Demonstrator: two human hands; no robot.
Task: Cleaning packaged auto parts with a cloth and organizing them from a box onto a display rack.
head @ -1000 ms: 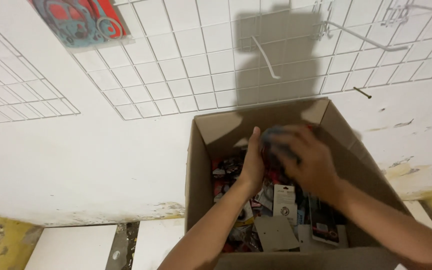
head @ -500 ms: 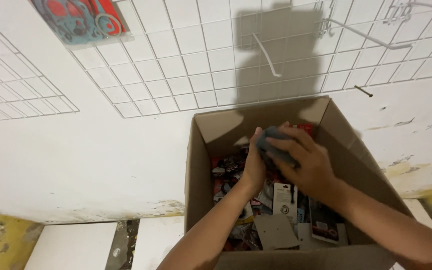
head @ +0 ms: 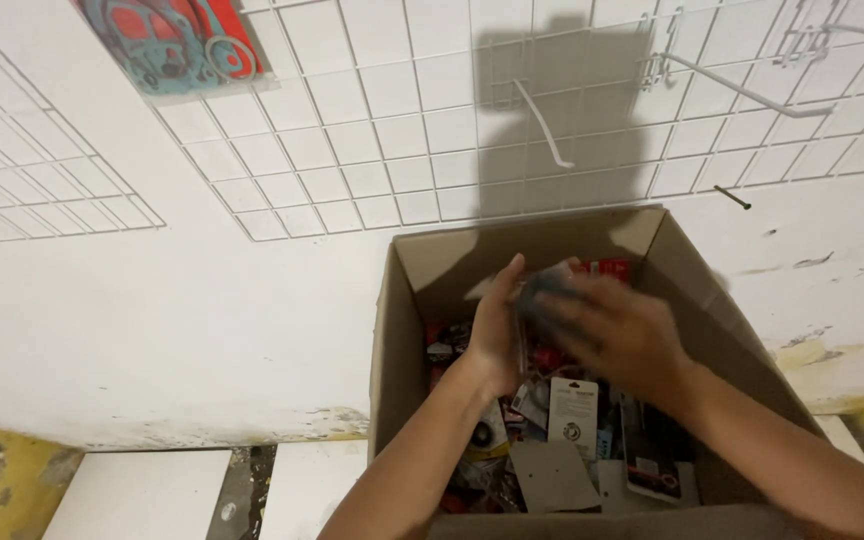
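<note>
Closest to the camera is the open cardboard box, and it's stuffed with small packaged bits: flat cards and blister packs in red, black, white and grey, all jumbled. Right under the hands there's a white card with a dark ring on it, a plain grey card lying nearer the front below that, and a dark pack off to the right of it under the right forearm. The box's near wall is cut off by the bottom edge, so I can't see how deep the pile goes.

Above the pile, both hands are together around a dark bluish packet. The left hand is flat against the packet's left side, fingers pointing up. The right hand curls over it from the right with fingers wrapped on top, so the packet sits pinched between the two palms, lifted clear of the stuff below. It's pretty motion-blurred, so what the packet actually is, no idea. A red pack peeks out just behind the fingertips.

Past the hands is the box's back flap, then a white wall with a white wire grid panel. Bare metal hooks stick out above the grip, and a red and teal package hangs far up-left, cropped by the top edge
</note>
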